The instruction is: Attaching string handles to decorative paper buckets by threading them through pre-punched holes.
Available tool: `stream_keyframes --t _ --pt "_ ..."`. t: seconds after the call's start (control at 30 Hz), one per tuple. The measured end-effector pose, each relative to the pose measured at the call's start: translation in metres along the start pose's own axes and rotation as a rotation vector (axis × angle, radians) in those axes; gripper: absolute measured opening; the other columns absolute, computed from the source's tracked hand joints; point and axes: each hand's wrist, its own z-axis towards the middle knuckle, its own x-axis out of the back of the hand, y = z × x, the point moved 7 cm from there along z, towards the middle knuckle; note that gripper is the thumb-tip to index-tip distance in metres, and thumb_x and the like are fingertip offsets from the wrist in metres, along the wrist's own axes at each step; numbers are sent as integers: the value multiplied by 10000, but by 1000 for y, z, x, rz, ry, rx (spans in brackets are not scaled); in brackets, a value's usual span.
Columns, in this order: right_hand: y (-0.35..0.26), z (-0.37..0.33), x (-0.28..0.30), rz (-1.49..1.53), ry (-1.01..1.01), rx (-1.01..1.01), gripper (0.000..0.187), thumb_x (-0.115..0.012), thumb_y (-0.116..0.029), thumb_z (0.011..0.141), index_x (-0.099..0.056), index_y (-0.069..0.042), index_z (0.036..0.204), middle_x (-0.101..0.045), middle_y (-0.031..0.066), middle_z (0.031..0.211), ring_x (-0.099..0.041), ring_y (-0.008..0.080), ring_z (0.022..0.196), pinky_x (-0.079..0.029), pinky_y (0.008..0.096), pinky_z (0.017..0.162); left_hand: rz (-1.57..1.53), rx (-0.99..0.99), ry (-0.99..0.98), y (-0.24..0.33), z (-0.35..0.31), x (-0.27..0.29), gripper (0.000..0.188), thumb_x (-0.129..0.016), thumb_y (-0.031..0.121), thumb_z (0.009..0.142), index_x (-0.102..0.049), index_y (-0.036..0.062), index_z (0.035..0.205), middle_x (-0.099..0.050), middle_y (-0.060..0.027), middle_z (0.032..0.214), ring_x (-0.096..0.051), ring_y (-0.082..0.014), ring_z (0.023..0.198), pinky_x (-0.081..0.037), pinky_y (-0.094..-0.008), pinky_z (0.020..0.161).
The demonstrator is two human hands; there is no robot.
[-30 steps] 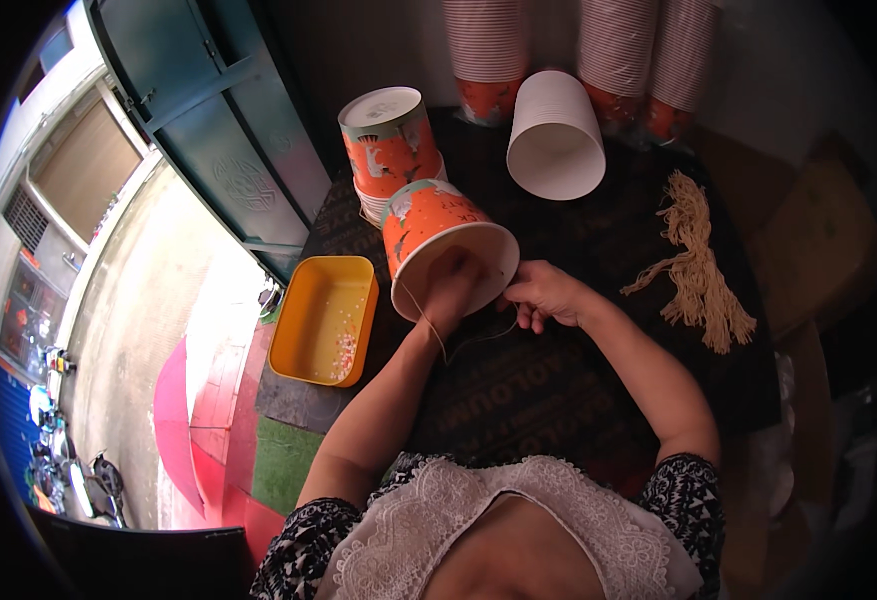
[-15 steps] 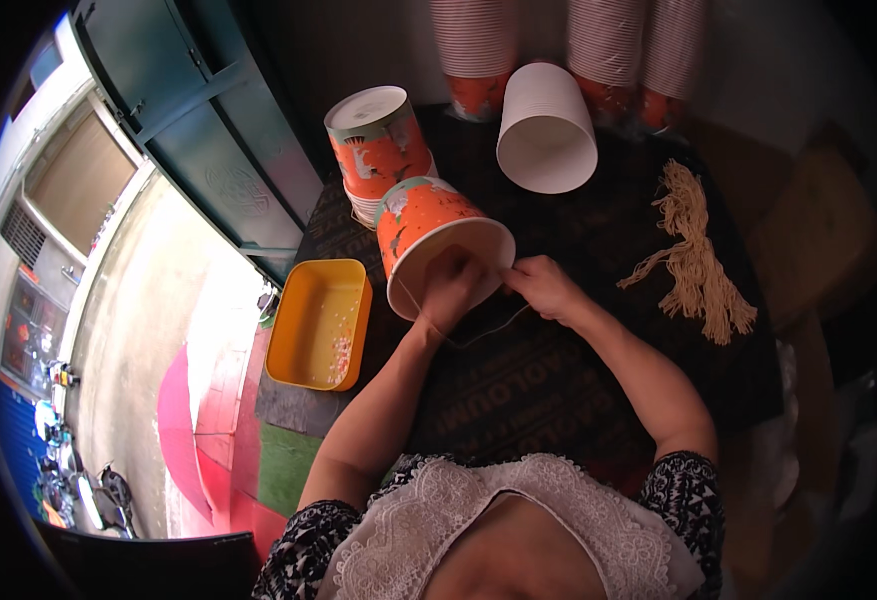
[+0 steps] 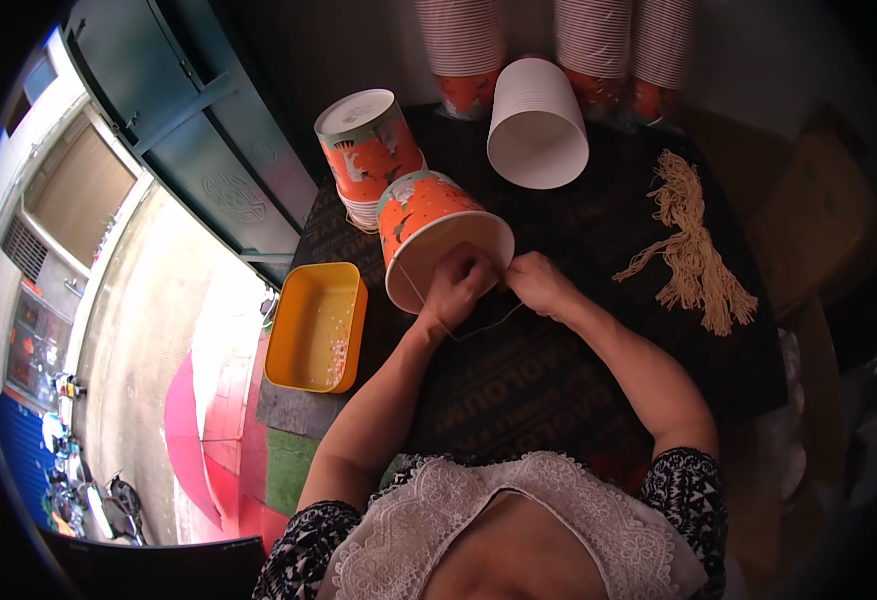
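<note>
An orange patterned paper bucket (image 3: 428,207) lies tilted on the dark table with its white mouth toward me. My left hand (image 3: 461,284) reaches into the mouth by the right side of the rim, its fingers curled closed; what they hold is hidden. Just outside that rim, my right hand (image 3: 541,284) is closed in a pinch, fingertips close to the left ones. A thin cord (image 3: 478,331) hangs in a loop from the rim's left side, below my left wrist, up to my right hand.
Behind stands an upside-down stack of orange buckets (image 3: 371,160). A white-lined bucket (image 3: 538,120) lies on its side before tall wrapped bucket stacks (image 3: 461,40). A yellow tray (image 3: 273,345) holding small bits sits left; a bundle of beige cords (image 3: 693,250) lies right.
My left hand has drawn back a little from deep in the bucket toward its rim, fingers now more visible. My right hand has shifted slightly at the rim. The view has moved slightly.
</note>
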Motion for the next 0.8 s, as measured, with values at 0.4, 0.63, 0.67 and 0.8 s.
stream_keyframes --t 0.4,0.63,0.67,0.8 --pt "7 2 -1 132 -14 -48 236 -486 -89 835 -628 44 701 -544 113 526 -501 188 387 -373 340 355 208 84 49 -11 14 -3 240 -591 208 858 -631 -28 881 -647 -114 799 -604 -174 731 -483 -304 659" --pt "14 7 3 176 15 -43 234 -454 -71 831 -594 42 681 -506 97 496 -454 170 337 -324 326 296 209 81 38 -11 17 -8 237 -600 198 851 -623 -31 909 -648 -121 816 -606 -184 750 -483 -305 672" --pt "13 7 2 158 15 -44 240 -454 -76 836 -596 47 686 -514 112 499 -469 178 337 -338 330 300 208 84 41 -11 16 -8 237 -600 198 851 -623 -31 909 -648 -121 816 -606 -184 750 -483 -305 672" --pt "10 1 4 -28 45 -23 244 -473 -104 843 -612 54 720 -587 195 576 -589 278 449 -448 387 408 177 48 45 -14 17 -10 225 -602 183 854 -614 -31 922 -633 -122 826 -599 -184 767 -480 -300 678"
